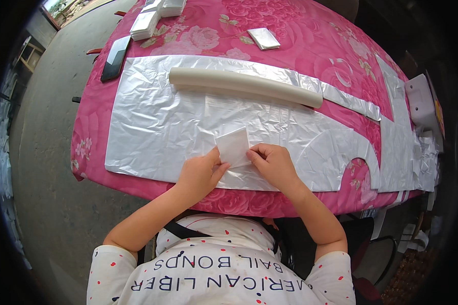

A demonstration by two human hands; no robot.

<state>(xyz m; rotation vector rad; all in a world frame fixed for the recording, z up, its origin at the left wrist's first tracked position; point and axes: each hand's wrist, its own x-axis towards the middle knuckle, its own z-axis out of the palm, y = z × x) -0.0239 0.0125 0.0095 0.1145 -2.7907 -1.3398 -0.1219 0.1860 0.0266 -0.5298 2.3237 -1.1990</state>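
Between both hands is a folded white plastic square (233,145), held upright near the middle of the table. My left hand (199,174) is closed on its lower left edge, thumb and fingers pinching it. The right edge is pinched by thumb and forefinger of my right hand (274,163). Beneath the hands spreads a thin, wrinkled white plastic sheet (147,127), shaped like an apron with a curved cut-out at its right end. Across its far part lies a long cream tube (244,86), beyond both hands.
A pink flowered tablecloth (188,40) covers the table. At the far left stand stacks of folded white squares (144,25) and a dark phone (116,58). Another folded square (263,38) lies at the back. More plastic sheeting (396,152) and a white container (421,100) are at the right.
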